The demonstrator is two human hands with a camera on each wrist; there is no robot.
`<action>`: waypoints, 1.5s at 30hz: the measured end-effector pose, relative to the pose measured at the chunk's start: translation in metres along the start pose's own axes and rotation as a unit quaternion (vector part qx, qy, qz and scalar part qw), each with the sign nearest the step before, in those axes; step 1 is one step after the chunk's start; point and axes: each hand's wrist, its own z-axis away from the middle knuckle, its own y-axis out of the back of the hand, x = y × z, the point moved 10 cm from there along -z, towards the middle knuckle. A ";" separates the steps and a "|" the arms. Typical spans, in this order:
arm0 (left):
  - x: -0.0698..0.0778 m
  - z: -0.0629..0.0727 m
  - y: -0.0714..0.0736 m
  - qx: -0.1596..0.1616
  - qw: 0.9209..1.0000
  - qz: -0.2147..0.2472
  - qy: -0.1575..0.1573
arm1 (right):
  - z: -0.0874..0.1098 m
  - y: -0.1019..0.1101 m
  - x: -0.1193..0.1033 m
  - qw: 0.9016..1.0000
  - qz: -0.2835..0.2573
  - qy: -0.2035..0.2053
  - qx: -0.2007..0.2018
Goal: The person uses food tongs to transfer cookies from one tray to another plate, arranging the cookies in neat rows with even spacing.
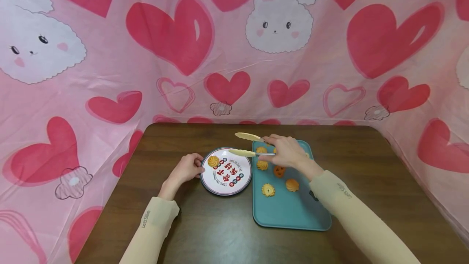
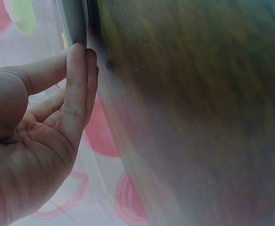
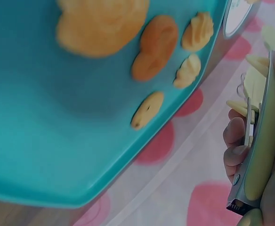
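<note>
My right hand [image 1: 286,152] grips pale yellow tongs [image 1: 246,144] above the far left corner of a teal tray [image 1: 289,215]; their arms are spread and hold nothing. In the right wrist view the tongs [image 3: 264,150] lie in my curled fingers [image 3: 234,148] beside the tray [image 3: 43,141]. Several cookies [image 1: 268,190] lie on the tray. One cookie [image 1: 213,161] sits on a round printed plate [image 1: 226,180]. My left hand [image 1: 187,168] touches the plate's left rim, and in the left wrist view its fingertips [image 2: 78,70] press against the rim [image 2: 74,21].
Everything rests on a dark wooden table [image 1: 205,235]. A pink cloth with hearts and bunnies [image 1: 183,44] hangs behind and on both sides. The tray's near half holds no cookies.
</note>
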 end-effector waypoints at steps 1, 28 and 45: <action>0.000 0.000 0.000 0.000 1.000 0.000 0.000 | 0.002 0.002 0.003 1.000 0.003 0.002 0.004; 0.001 0.001 0.002 0.004 1.000 0.002 0.003 | 0.058 0.026 0.092 0.997 0.017 -0.065 0.022; -0.001 0.001 0.000 0.002 1.000 0.001 0.004 | 0.085 0.014 0.112 0.997 0.006 -0.070 0.008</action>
